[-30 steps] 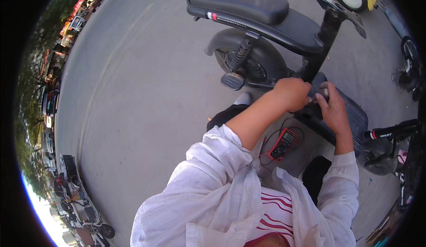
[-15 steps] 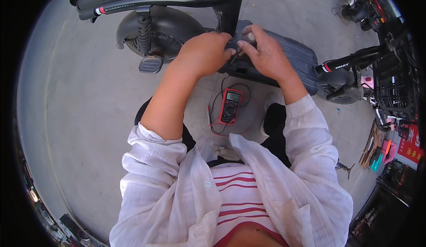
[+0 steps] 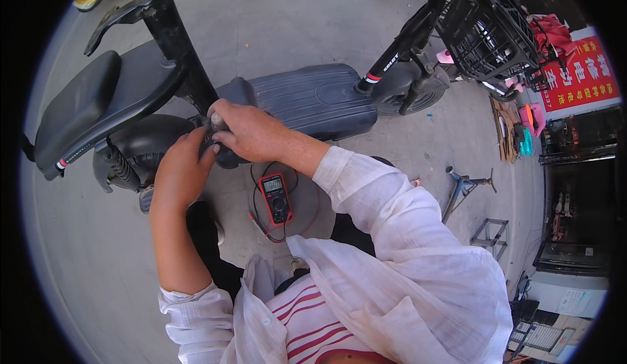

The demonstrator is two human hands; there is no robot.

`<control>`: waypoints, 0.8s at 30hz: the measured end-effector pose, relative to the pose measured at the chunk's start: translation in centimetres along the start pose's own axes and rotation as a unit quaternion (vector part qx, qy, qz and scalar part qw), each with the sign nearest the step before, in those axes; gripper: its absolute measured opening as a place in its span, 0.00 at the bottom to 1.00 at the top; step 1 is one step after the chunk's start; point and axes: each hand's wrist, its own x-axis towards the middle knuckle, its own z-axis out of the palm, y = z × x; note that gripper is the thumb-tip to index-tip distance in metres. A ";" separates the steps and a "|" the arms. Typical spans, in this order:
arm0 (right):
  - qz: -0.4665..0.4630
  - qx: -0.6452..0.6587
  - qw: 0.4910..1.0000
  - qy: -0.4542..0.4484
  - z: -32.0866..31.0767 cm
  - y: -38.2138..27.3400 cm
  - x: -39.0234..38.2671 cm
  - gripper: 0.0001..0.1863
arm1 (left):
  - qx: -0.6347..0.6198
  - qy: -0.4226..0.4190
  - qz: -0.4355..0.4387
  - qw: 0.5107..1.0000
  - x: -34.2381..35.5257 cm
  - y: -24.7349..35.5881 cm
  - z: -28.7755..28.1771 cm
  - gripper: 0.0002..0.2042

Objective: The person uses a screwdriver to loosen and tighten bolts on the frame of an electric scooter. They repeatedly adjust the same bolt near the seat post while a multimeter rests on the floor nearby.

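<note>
My right hand [image 3: 247, 131] is closed round a screwdriver [image 3: 217, 122], its pale rounded handle end showing between thumb and fingers. Beside it, my left hand [image 3: 179, 165] has its thumb and fingers drawn together against the scooter's side; what they pinch is hidden. Both hands work low on a black electric scooter [image 3: 300, 96], between the seat post and the ribbed footboard. Just nearer to me, a red and black multimeter [image 3: 275, 199] lies with its screen lit. Its black test lead curls behind it, and a red probe [image 3: 252, 217] rests to its left.
The scooter's seat [image 3: 81, 99] and rear wheel stand at left, its front wheel [image 3: 398, 89] and black basket [image 3: 490, 31] at far right. A blue metal stand [image 3: 462, 187] and a grey frame [image 3: 490, 236] sit on the floor at right. A red sign [image 3: 581, 76] hangs beyond.
My view has turned right, so the scooter, multimeter and hands now appear farther left and lower. Both hands stay together at the same part of the scooter, the screwdriver still in the right.
</note>
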 end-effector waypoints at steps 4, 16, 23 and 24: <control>0.029 -0.018 0.999 -0.019 -0.5 -1.1 -0.1 0.20 | 0.013 0.010 0.023 1.000 0.0 -0.9 0.4 0.20; 0.073 -0.037 0.997 0.001 0.5 -1.4 0.1 0.19 | 0.011 -0.005 0.017 1.000 0.0 -0.7 0.5 0.20; 0.021 0.013 1.000 0.001 1.3 -0.6 -0.5 0.18 | 0.017 -0.016 0.023 0.999 0.0 -0.9 0.6 0.19; 0.025 0.018 0.999 -0.005 1.2 -0.8 -0.4 0.18 | 0.015 -0.016 0.023 0.999 0.0 -1.0 0.6 0.19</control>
